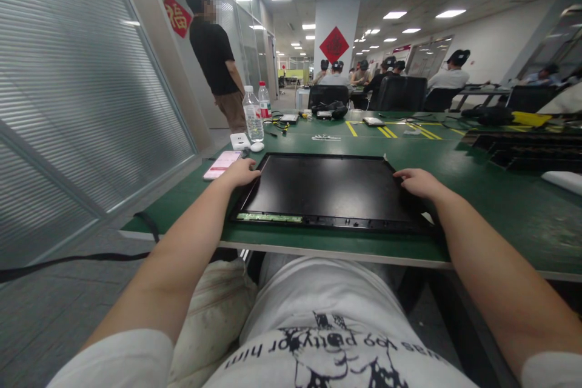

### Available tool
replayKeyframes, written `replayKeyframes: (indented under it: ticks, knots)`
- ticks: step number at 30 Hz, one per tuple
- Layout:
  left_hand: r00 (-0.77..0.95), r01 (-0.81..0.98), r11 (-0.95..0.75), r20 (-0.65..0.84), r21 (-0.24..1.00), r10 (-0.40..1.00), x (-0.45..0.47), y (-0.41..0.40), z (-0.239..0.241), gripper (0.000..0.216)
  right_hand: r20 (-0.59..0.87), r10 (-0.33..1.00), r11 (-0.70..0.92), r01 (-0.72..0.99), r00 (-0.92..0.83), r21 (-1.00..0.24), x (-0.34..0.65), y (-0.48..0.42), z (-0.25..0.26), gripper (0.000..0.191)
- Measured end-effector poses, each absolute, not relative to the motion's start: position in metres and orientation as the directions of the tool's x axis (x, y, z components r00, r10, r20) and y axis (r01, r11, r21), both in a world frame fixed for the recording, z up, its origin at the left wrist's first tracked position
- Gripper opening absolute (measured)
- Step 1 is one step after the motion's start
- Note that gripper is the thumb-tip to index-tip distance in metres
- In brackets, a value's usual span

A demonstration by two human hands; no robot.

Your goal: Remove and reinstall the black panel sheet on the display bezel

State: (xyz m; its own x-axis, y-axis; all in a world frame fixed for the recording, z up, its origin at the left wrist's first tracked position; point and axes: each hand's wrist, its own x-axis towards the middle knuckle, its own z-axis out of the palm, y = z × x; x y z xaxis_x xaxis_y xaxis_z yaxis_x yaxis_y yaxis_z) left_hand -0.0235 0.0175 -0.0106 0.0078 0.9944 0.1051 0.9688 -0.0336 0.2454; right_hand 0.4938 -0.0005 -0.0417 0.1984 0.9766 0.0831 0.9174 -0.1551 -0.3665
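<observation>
A black flat display panel (327, 185) in a thin dark frame lies flat on the green table (291, 242) in front of me. Along its near edge, on the left half, runs a narrow green circuit board strip (269, 218). My left hand (242, 172) is at the upper left side of the panel, fingers closed on the frame edge. On the opposite side my right hand (419, 183) grips the right edge, its fingertips at the rim. The undersides of both grips are hidden.
Left of the panel lie a phone (222, 165), a white box (239, 141) and water bottles (253, 114). Black strips (522, 150) stack at the right. Yellow tape (387, 132) marks the far table. A person in black (213, 54) stands left; others sit behind.
</observation>
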Motion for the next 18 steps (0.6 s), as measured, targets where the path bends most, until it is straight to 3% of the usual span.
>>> replayKeyframes:
  ticks: [6,11,14,18]
  knots:
    - [0.037,0.984,-0.047,0.062,0.172,0.997,-0.0264,0.0201,-0.0103,0.044,0.063,0.979,-0.160,0.920,0.195,-0.357,0.4930,-0.0014,-0.0405,0.060]
    - [0.072,0.970,-0.082,0.051,0.227,0.996,-0.0261,0.0206,-0.0112,0.037,0.061,0.980,-0.154,0.915,0.190,-0.374,0.4925,-0.0014,-0.0426,0.061]
    - [0.009,0.941,-0.038,0.088,0.335,0.996,-0.0259,0.0210,-0.0135,0.033,0.055,0.981,-0.155,0.920,0.187,-0.360,0.4923,-0.0017,-0.0429,0.062]
    - [-0.142,0.773,0.045,0.103,0.632,0.985,-0.0234,0.0205,-0.0166,0.039,0.061,0.979,-0.162,0.926,0.194,-0.340,0.4911,-0.0026,-0.0421,0.060]
